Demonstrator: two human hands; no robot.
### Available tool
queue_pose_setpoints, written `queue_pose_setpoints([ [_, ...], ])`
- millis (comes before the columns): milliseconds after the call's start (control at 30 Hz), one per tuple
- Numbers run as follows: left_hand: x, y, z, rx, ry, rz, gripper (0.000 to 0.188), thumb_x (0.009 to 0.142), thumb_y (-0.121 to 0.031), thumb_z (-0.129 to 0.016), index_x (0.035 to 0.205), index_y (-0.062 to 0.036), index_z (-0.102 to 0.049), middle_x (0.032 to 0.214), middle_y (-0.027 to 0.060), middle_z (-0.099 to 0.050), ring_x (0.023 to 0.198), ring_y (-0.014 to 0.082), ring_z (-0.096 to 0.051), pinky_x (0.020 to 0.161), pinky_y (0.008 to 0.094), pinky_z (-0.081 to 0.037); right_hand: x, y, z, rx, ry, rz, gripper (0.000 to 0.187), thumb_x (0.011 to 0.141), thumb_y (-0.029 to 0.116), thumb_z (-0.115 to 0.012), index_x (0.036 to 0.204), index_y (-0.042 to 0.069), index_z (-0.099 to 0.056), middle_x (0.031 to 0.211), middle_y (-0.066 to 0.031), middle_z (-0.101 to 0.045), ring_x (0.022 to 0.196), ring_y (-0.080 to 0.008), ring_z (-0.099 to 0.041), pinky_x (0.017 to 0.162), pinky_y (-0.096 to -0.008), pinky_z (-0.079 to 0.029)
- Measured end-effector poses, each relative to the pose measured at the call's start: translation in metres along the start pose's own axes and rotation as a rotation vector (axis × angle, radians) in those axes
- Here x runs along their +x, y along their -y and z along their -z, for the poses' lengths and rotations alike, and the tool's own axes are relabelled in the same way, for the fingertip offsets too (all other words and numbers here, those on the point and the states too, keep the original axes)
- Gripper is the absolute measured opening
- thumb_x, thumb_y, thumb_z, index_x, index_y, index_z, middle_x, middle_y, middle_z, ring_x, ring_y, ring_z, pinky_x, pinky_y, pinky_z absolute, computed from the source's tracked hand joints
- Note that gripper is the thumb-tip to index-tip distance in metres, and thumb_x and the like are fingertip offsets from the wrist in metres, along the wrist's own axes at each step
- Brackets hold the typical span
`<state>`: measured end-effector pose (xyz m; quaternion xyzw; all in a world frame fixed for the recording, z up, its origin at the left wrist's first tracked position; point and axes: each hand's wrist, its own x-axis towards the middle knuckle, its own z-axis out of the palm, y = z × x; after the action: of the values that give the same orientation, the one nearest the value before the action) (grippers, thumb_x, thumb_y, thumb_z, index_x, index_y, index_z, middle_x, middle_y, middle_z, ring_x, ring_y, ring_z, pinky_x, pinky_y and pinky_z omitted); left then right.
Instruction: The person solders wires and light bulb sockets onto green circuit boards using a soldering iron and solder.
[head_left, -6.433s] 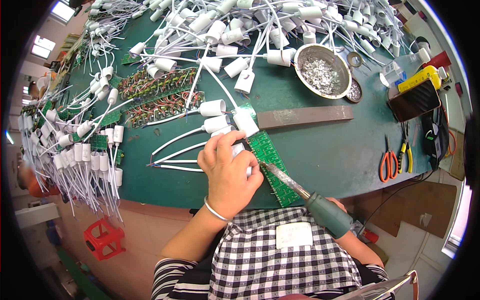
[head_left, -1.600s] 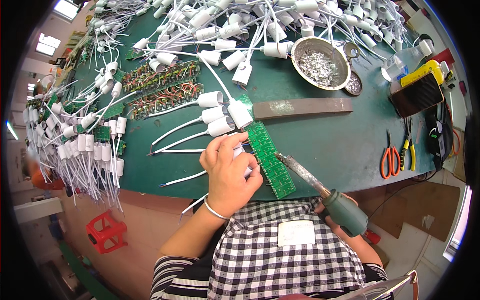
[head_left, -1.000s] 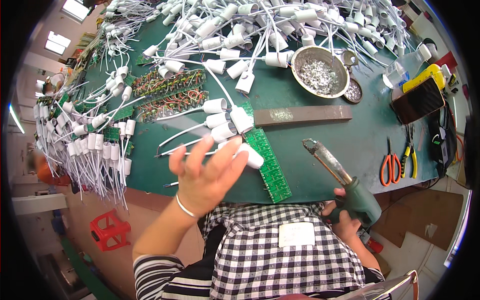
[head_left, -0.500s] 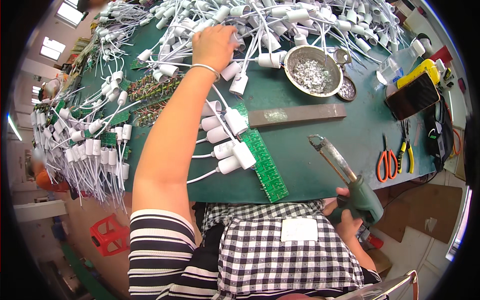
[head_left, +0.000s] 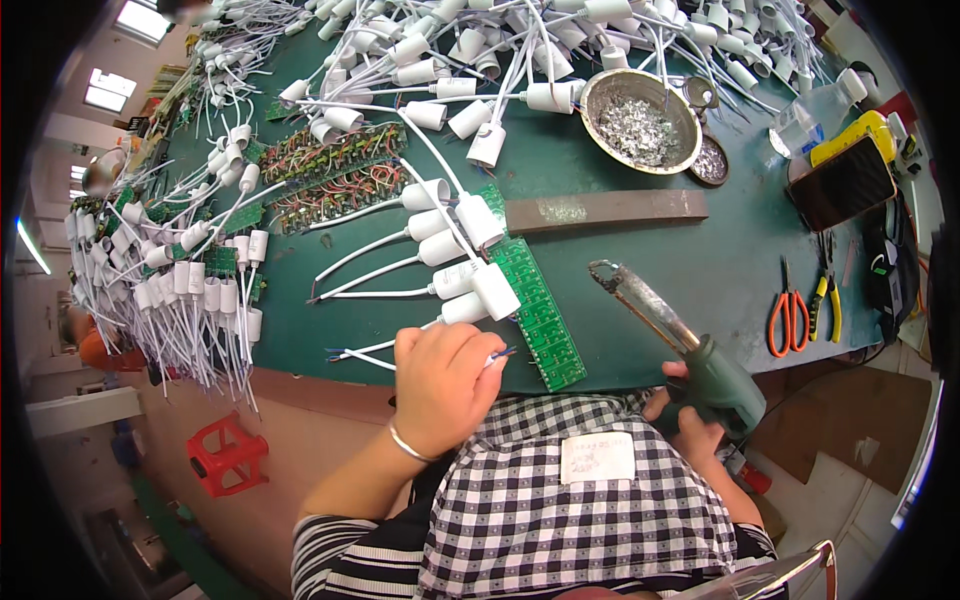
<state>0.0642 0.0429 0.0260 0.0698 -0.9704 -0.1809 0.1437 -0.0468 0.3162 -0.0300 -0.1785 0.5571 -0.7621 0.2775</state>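
Head view: wire ends pinched at the near table edge, soldering iron held off to the right.

Left hand [head_left: 440,385] curled, fingers together and clamped on thin wire ends [head_left: 500,354] just left of the green board [head_left: 540,312]; right hand [head_left: 690,425] wrapped tight round the green grip of the soldering iron [head_left: 670,335], tip raised and pointing far-left, apart from the board. White sockets [head_left: 480,290] lying along the board's left side, leads trailing left. Far right: bowl [head_left: 640,120] of metal scraps, grey bar [head_left: 605,210] in front of it; cutters [head_left: 805,310] at right. Wire likely light, limp and springy, best gripped close to the stripped tip; board probably stiff but fragile, held by its edges.
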Motion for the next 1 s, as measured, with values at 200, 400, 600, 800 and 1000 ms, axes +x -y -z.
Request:
queue_pose_setpoints([
  [200, 0.002, -0.008, -0.028, 0.052, -0.147, 0.126, 0.011, 0.074, -0.012, -0.065, 0.085, -0.0122, -0.062, 0.099, 0.0038, -0.053, 0.104, 0.0276, -0.043, 0.091, 0.0420, -0.024, -0.008, 0.008, 0.010, -0.197, 0.123, -0.088, 0.051, 0.083, 0.015, -0.051, 0.130, -0.002, -0.043, 0.086, -0.0096, -0.063, 0.076, -0.0170, -0.058, 0.077, -0.0316, -0.046],
  [400, 0.010, -0.008, -0.027, 0.054, -0.144, 0.148, 0.009, 0.071, -0.014, -0.067, 0.077, -0.0131, -0.061, 0.115, 0.0067, -0.047, 0.116, 0.0345, -0.036, 0.091, 0.0493, -0.024, -0.007, 0.012, 0.014, -0.638, 0.224, 0.067, 0.022, 0.081, 0.018, -0.060, 0.095, 0.003, -0.067, 0.091, -0.0137, -0.066, 0.075, -0.0282, -0.062, 0.072, -0.0362, -0.049],
  [600, 0.015, -0.007, -0.025, 0.000, -0.110, 0.191, 0.009, 0.068, -0.015, -0.069, 0.070, -0.0124, -0.061, 0.115, 0.0064, -0.047, 0.117, 0.0348, -0.035, 0.092, 0.0500, -0.024, -0.004, 0.002, 0.010, -0.643, 0.244, 0.410, 0.031, 0.083, 0.019, -0.064, 0.106, -0.001, -0.064, 0.105, -0.0147, -0.066, 0.097, -0.0281, -0.065, 0.090, -0.0352, -0.050],
  [800, 0.019, -0.006, -0.027, 0.015, -0.122, 0.194, 0.009, 0.067, -0.016, -0.069, 0.069, -0.0127, -0.061, 0.113, 0.0055, -0.049, 0.115, 0.0340, -0.035, 0.091, 0.0492, -0.024, -0.011, 0.001, 0.011, -0.508, 0.227, -0.067, 0.038, 0.084, 0.017, -0.067, 0.114, -0.003, -0.058, 0.106, -0.0128, -0.066, 0.096, -0.0260, -0.066, 0.088, -0.0346, -0.051],
  [1000, 0.020, -0.006, -0.027, 0.021, -0.123, 0.190, 0.009, 0.067, -0.016, -0.069, 0.068, -0.0123, -0.061, 0.112, 0.0055, -0.049, 0.114, 0.0334, -0.036, 0.090, 0.0492, -0.025, -0.005, -0.004, 0.018, -0.863, 0.384, 0.296, 0.053, 0.078, 0.020, -0.074, 0.120, -0.004, -0.052, 0.103, -0.0124, -0.067, 0.092, -0.0233, -0.066, 0.081, -0.0308, -0.052],
])
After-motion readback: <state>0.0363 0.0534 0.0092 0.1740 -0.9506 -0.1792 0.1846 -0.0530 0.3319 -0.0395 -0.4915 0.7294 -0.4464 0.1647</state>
